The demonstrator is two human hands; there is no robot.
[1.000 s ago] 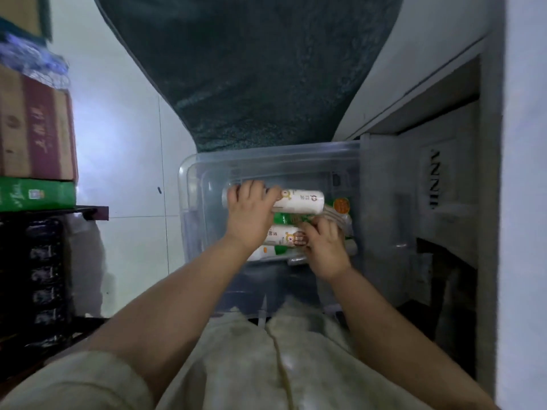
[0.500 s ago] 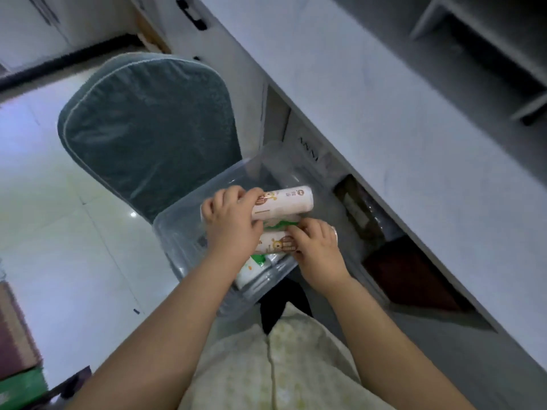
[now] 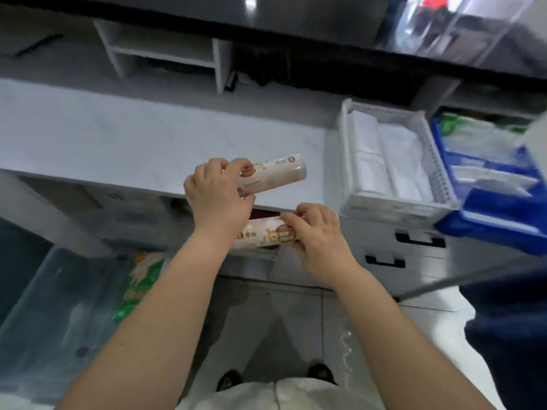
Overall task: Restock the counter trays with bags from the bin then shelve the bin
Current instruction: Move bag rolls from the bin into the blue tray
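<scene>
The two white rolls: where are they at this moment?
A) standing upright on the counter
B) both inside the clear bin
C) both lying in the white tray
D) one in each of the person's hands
D: the left hand grips the upper roll over the counter's edge, and the right hand grips the lower roll just below it, both short of the white tray.

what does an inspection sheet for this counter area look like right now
surface: pale marbled counter, trays at its right end
job's things: upper roll and lower roll of bags, both held; clear bin lower left with a green packet inside; white tray with folded white bags; blue tray beside it
clutter: nothing seen
grippers: left hand grips upper roll; right hand grips lower roll
cables: nothing seen
surroundings: drawers with black handles, tiled floor, white shelf unit
</scene>
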